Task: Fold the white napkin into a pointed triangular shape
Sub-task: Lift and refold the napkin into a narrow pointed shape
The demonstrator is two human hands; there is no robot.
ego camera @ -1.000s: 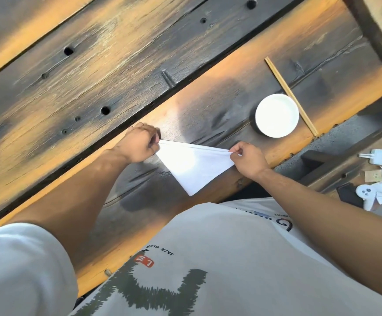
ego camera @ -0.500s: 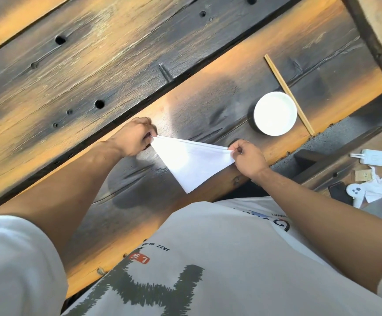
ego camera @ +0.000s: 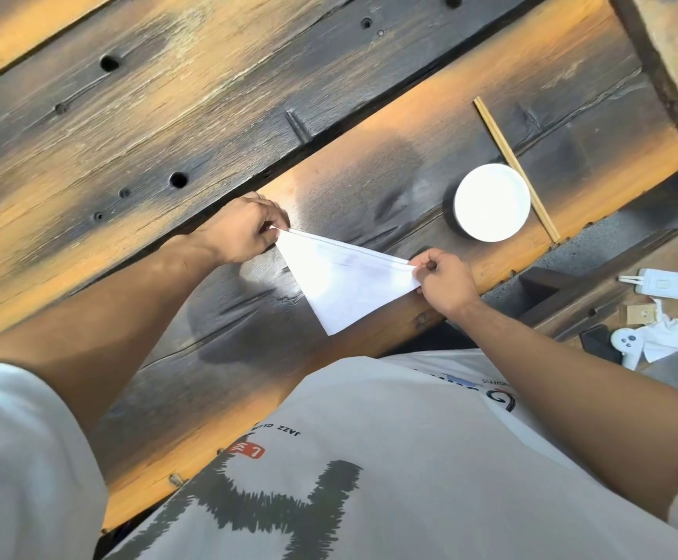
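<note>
White napkin (ego camera: 347,286) folded triangular, point toward person, top corners pinched taut.

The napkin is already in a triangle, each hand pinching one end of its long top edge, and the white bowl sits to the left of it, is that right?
Not quite. In the head view the white bowl sits to the right of the napkin, beside the chopsticks. The rest holds: the left hand and right hand each pinch one end.
</note>
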